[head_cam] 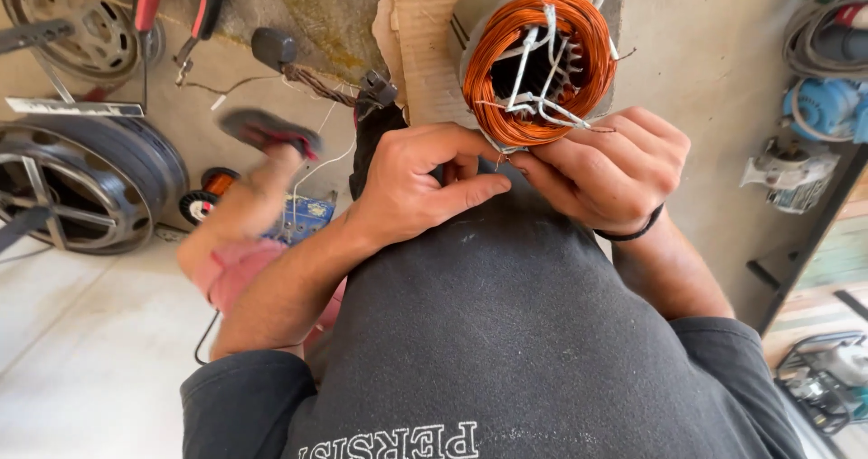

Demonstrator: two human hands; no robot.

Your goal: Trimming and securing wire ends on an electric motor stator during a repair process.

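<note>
A grey motor stator [533,61] with an orange copper winding and white sleeved leads rests on my lap, its open end facing the camera. My left hand [420,183] and my right hand [610,165] meet just below its lower rim. The fingertips of both hands pinch thin white and copper wire ends [500,151] coming from the winding. A black band circles my right wrist. My dark grey shirt fills the lower part of the view.
A metal wheel rim [86,183] lies on the floor at the left, a second one [86,25] above it. Red-handled pliers [176,11], a small copper wire spool [210,192] and a blue box [303,219] lie nearby. Cardboard [425,52] sits under the stator. Blue machines [818,115] stand at the right.
</note>
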